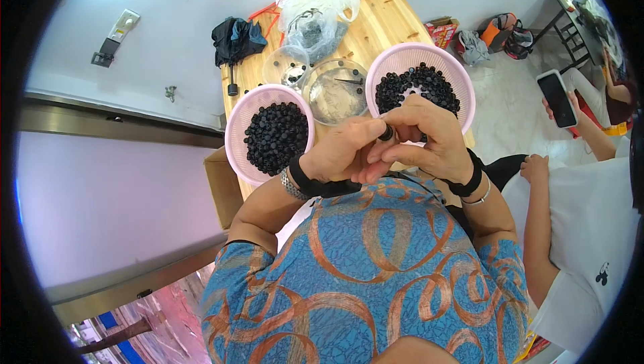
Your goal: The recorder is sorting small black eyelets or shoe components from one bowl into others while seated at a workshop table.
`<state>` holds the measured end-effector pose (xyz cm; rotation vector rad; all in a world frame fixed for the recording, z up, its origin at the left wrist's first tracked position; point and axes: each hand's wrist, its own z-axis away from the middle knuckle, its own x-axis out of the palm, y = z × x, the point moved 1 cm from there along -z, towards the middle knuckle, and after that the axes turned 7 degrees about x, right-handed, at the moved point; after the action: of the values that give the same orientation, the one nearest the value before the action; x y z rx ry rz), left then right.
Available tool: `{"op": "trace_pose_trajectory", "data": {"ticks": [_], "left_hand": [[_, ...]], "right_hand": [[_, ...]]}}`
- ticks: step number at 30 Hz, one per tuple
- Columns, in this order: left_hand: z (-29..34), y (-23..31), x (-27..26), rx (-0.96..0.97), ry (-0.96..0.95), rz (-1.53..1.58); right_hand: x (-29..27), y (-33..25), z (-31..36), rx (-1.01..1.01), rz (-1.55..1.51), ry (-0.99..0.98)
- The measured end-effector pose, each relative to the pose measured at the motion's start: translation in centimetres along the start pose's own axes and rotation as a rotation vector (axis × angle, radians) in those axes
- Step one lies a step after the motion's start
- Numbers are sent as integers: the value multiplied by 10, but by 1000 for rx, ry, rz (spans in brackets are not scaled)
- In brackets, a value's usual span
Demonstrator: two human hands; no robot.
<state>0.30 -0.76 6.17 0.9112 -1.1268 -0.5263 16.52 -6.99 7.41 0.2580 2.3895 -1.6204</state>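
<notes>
My left hand (343, 152) and my right hand (429, 137) meet in front of my chest, over the near edge of the table. A small black cap-like piece (386, 133) sits at the left thumb tip, pinched there. The right fingers curl in beside it with thumb and forefinger drawn together; whatever they grip is mostly hidden. Left of the hands stands a pink basket (232, 137) heaped with small black pieces (275, 137). Beyond my right hand is another pink basket (468, 89), holding more black pieces (439, 89) with part of its bottom showing.
Between the baskets lie a clear round tray (333, 106) with tweezers (349, 81) and a clear bowl (276, 62). Plastic bags (322, 2) and a folded umbrella (238, 41) rest farther back on the wooden table (379, 12). At right, a person (583, 230) holds a phone (557, 99).
</notes>
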Motion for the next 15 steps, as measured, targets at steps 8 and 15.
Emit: {"op": "trace_pose_trajectory", "data": {"ticks": [8,15], "left_hand": [[1,-2,5,104,-59,-6],[4,-5,9,167,-29,-82]], "right_hand": [[-4,1,-7,-126,89,-3],[-9,-8,-12,-224,181,-66]]}}
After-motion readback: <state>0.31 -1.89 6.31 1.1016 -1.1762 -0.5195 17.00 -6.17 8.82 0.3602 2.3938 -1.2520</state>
